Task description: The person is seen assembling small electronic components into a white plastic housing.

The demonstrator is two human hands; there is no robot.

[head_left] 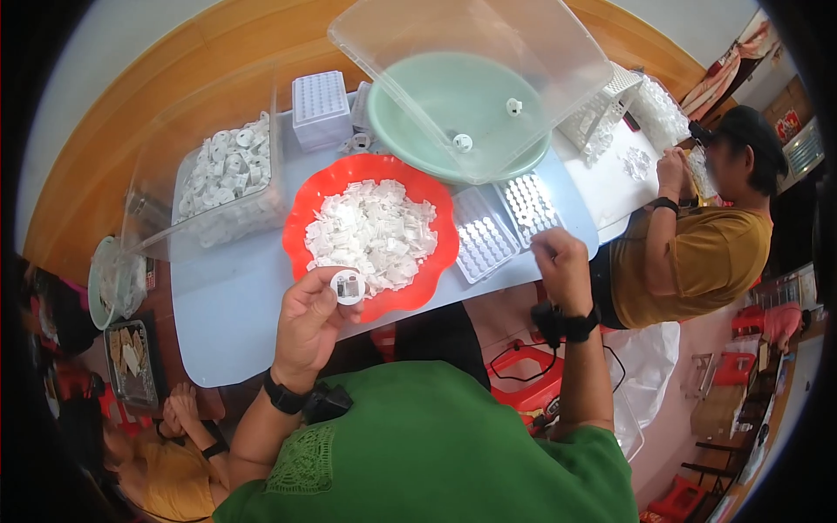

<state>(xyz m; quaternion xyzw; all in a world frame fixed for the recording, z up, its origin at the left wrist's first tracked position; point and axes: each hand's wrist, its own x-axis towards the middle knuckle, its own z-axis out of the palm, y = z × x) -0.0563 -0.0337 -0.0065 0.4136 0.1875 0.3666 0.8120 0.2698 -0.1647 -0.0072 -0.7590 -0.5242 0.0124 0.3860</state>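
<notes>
My left hand point(307, 318) pinches a small round white plastic part point(349, 288) by its edge, above the near rim of a red scalloped bowl point(299, 228). Dark and metallic bits show inside the part's face. The bowl holds a heap of small flat white plastic pieces point(370, 231). My right hand point(562, 263) hovers at the near right corner of the table, fingers curled together; whatever is between them is hidden. Beside it lie two trays with rows of round cells, a left one point(484, 244) and a right one point(530, 207) with small pieces in it.
A clear bin point(157, 228) of white round parts stands at the left. Behind the bowl, a clear lidlike bin point(488, 78) leans over a green basin point(388, 131). Stacked white trays point(321, 109) stand at the back. People in yellow-brown shirts sit right point(697, 261) and lower left point(179, 471).
</notes>
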